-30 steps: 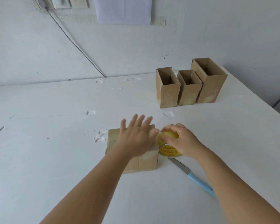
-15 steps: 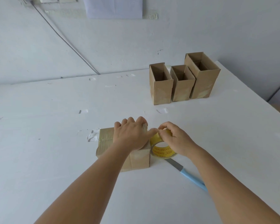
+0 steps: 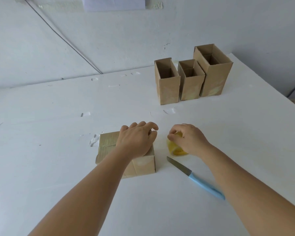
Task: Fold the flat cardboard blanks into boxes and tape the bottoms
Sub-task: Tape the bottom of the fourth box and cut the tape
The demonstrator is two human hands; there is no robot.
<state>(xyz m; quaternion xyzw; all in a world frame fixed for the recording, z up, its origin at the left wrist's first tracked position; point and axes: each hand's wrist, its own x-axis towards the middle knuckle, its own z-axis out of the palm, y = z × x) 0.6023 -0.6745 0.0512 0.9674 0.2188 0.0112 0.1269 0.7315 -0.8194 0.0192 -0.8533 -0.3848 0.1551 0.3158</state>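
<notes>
Now, in our head view, our right hand [image 3: 188,139] has drawn the yellow roll of clear packing tape [image 3: 176,149] away from the brown cardboard box lying bottom-up [image 3: 126,155]; half a second ago the roll sat against the box's right side, and it is now near but apart from it. Our right fingers curl over the roll and grip it. Our left hand [image 3: 136,142] stays on the box's taped top face, fingers curled over the far edge, pressing down.

We work on a white table [image 3: 58,176] marked with small scraps of stuck tape, against a white wall [image 3: 211,23] with a dark cable running down it. A knife with a light blue handle [image 3: 197,179] lies just in front of the roll. Three open brown cardboard boxes [image 3: 192,82] stand upright side by side well beyond the hands.

The box under our left hand sits at the table's middle, glossy tape across its upturned face and down its near side.
</notes>
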